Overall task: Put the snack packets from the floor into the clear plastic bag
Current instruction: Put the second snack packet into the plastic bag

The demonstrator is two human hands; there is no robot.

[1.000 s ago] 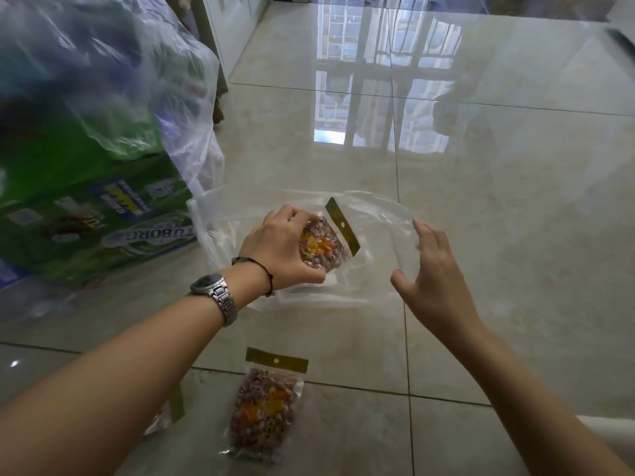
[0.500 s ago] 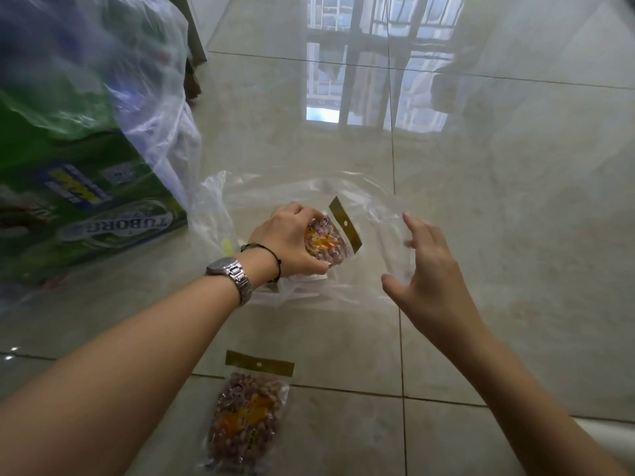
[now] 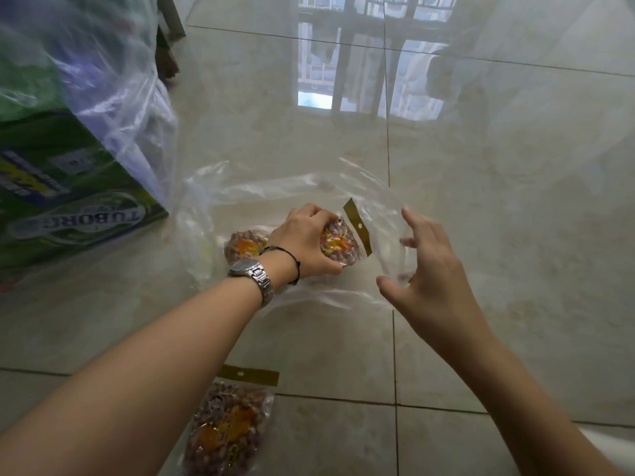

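Note:
A clear plastic bag (image 3: 261,187) lies crumpled on the tiled floor in the middle of the view. My left hand (image 3: 302,242), with a metal watch on its wrist, grips a peanut snack packet (image 3: 342,242) with a gold header strip, holding it inside the bag's mouth. A second packet (image 3: 244,247) lies in the bag just left of that wrist, partly hidden. My right hand (image 3: 426,269) has its fingers spread at the bag's right edge, touching the plastic; whether it pinches the film is unclear. A third packet (image 3: 226,431) lies on the floor near me.
A green Tuborg carton (image 3: 68,201) stands at the left with a big loose plastic sheet (image 3: 103,80) draped over it. Glossy beige floor tiles (image 3: 515,201) reflect a window. A white object's edge (image 3: 611,444) shows at the bottom right.
My left hand has pushed its packet a little deeper into the bag. A second packet now shows inside the bag by my wrist. My right hand has curled around the bag's right edge.

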